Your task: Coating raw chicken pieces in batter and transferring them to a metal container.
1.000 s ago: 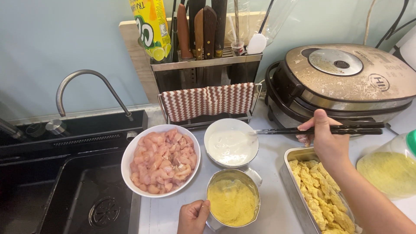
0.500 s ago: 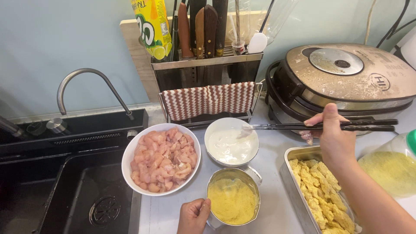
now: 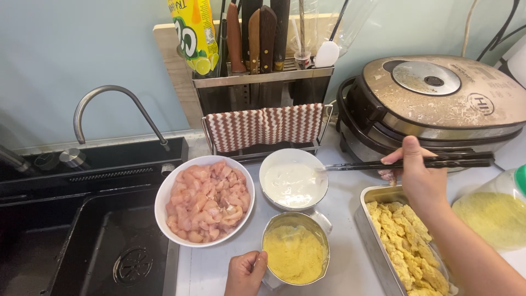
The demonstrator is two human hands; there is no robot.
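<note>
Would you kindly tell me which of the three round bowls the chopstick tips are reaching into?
The white bowl of pale batter, behind the metal bowl of yellow crumbs and right of the raw-meat bowl. The right hand holds the chopsticks.

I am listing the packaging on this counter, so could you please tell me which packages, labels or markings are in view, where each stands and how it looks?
Bottle: upright at the left end of the knife rack, yellow and green, with a citrus-slice picture.
Cooker lid marking: small dark oval print on the beige lid, back right.
Clear plastic bag: right edge, holds yellow crumbs, no label visible.
</note>
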